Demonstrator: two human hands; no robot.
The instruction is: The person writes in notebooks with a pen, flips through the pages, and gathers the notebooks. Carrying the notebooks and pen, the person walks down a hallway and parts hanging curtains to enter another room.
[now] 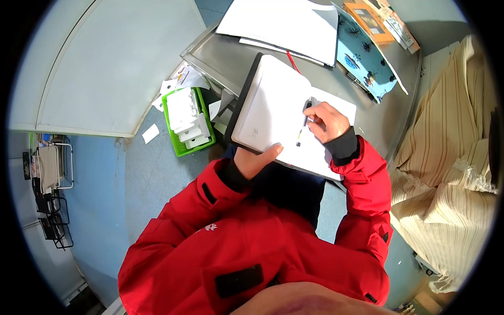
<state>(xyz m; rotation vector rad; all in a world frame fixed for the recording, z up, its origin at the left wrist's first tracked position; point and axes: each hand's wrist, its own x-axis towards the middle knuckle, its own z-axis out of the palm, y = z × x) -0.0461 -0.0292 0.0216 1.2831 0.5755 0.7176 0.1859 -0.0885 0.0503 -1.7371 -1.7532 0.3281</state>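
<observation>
An open notebook [273, 105] with a black cover, blank-looking pages and a red ribbon [293, 62] rests partly over the front edge of a metal table. My left hand [257, 159] grips its lower edge, the thumb on the page and the fingers hidden beneath. Over the right-hand page, my right hand [329, 121] has its fingertips closed on a pen [303, 127]. The pen's dark end points down toward me, just above or on the paper; I cannot tell which.
Loose white sheets [283, 26] and a blue patterned folder [365, 60] lie on the metal table [210, 58]. A green basket [197, 149] with white pieces stands on the floor at left. Striped cloth [438, 210] drapes at right; a wall rack [52, 184] is far left.
</observation>
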